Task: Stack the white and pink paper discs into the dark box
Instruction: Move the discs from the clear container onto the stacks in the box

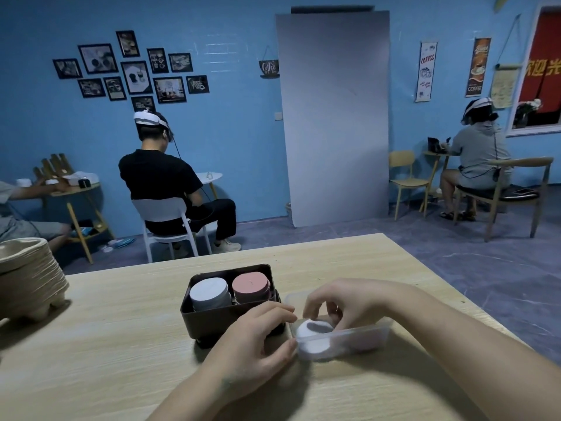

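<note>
A dark box (209, 319) stands mid-table with a stack of white discs (209, 291) on its left side and a stack of pink discs (251, 284) on its right. Just right of it sits a clear plastic tub (364, 334) holding loose white discs (314, 329). My left hand (258, 338) grips the tub's left end, thumb against its front wall. My right hand (337, 302) reaches down into the tub, fingers curled over the topmost white disc; whether they pinch it is hidden.
A pile of brown pulp trays (27, 275) sits at the table's left edge. The wooden table (121, 360) ends just behind the box. Other people sit at small tables further back in the blue room.
</note>
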Available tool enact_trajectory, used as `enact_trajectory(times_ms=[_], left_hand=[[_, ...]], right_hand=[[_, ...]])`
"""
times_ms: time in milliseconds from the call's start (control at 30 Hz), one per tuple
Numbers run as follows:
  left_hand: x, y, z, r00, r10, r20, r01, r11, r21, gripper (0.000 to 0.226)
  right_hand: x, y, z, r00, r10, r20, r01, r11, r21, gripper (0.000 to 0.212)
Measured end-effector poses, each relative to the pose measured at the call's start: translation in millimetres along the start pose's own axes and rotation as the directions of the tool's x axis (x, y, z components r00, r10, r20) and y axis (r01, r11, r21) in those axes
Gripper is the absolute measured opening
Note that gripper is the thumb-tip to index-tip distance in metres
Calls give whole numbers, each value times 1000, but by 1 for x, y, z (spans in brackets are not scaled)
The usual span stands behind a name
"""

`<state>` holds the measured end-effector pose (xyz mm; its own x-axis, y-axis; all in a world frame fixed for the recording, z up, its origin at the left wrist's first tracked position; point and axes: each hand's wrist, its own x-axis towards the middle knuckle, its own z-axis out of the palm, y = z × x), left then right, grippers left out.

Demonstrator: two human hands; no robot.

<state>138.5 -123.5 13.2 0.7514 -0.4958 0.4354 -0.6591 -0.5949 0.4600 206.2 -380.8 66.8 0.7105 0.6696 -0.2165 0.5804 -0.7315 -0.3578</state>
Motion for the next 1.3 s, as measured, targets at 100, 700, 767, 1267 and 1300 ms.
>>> enact_trajectory(times_ms=[100,700,767,1267,1300], left_hand=[[-2,-1,-2,1000,13,18,-14,997,81,42],[-51,-58,-84,977,11,-212,72,923,379,44],[-59,-73,-91,971,-28,-239,123,912,391,45],[-80,-103,-89,960,-90,-265,159,954,253,52],[-80,-103,-88,959,-94,-267,160,958,237,51]], right_hand=[[-10,-1,-9,997,38,-63,-33,996,82,47],[59,-74,-24,919,-28,-393,73,992,100,39],[77,-84,-23,908,-27,-418,68,994,82,37],[149,-109,-7,885,-22,-466,58,996,63,27],[150,-109,-6,889,-30,-457,63,996,58,25]])
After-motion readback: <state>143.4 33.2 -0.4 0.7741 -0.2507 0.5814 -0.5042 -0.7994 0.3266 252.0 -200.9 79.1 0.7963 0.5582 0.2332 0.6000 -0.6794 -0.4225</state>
